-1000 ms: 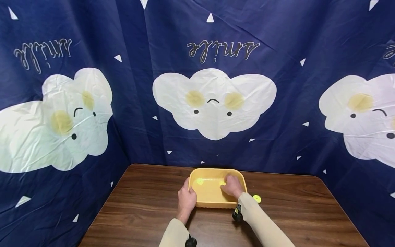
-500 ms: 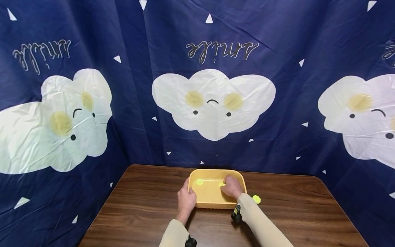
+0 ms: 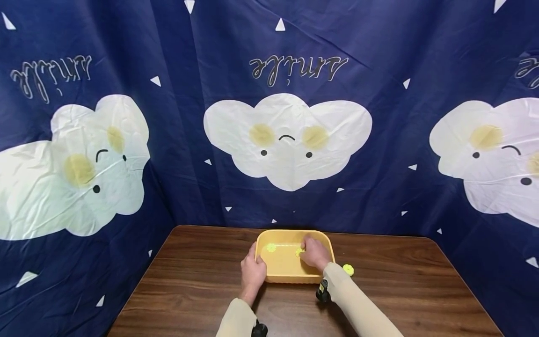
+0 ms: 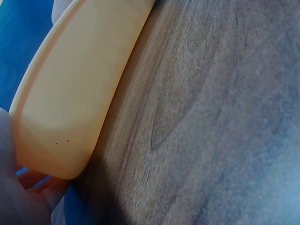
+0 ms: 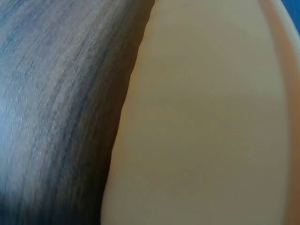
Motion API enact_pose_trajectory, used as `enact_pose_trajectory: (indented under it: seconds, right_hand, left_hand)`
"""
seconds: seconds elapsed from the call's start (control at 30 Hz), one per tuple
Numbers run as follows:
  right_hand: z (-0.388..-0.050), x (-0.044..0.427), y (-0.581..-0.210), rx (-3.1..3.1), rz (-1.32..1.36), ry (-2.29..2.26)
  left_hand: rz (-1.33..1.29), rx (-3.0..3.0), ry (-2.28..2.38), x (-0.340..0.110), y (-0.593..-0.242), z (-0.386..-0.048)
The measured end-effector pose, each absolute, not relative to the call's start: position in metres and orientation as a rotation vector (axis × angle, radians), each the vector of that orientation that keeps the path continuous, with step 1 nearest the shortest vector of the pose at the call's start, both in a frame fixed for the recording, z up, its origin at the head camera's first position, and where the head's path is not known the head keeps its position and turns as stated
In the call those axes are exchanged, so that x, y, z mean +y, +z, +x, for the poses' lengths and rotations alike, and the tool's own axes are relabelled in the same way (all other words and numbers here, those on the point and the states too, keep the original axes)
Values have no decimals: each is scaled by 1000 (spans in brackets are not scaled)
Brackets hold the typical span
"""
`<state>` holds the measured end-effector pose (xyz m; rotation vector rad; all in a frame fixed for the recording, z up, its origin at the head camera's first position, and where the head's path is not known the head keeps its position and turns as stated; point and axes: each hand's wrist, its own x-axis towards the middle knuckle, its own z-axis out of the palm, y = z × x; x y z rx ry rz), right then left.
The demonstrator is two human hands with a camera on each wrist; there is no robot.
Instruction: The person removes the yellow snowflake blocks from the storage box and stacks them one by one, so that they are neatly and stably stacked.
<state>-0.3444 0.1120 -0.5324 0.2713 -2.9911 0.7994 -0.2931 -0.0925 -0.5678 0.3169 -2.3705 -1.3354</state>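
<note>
A yellow plastic bin stands on the table. My left hand grips its left end, with the thumb over the rim; the left wrist view shows the fingers curled round the bin's corner. Inside the bin, my right hand pinches a small bright yellow flower-shaped piece at its fingertips, partly covered by the fingers. Another yellow flower-shaped piece lies in the bin's left part. In the right wrist view only the bin's outer wall and the table show; the hand is out of sight there.
A third yellow flower-shaped piece lies on the brown wooden table, just right of the bin near my right sleeve. A dark blue curtain with white clouds hangs behind and beside the table.
The piece at my right fingertips has shifted slightly left and toward me inside the bin. My left hand keeps its grip. The whole head view has drifted a little.
</note>
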Motion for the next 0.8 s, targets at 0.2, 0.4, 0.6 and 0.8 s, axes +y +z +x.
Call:
enact_pose_trajectory:
  seconds: [0.2,0.4,0.6,0.8]
  right_hand:
    - [-339,119,-523,-2894,369,949]
    - [-335,136,-497,-2767,404,1124]
    - [-327,160,-471,-2751,380,1214]
    - [-325,187,-462,-2764,298,1211]
  left_hand:
    - [313,-2373,-1335,-92,-569,-291]
    - [277,-2338,-1304,-92,-573,-291]
    - [254,-2324,-1281,-93,-574,-291]
    - [246,-2334,-1292,-93,-571,-293]
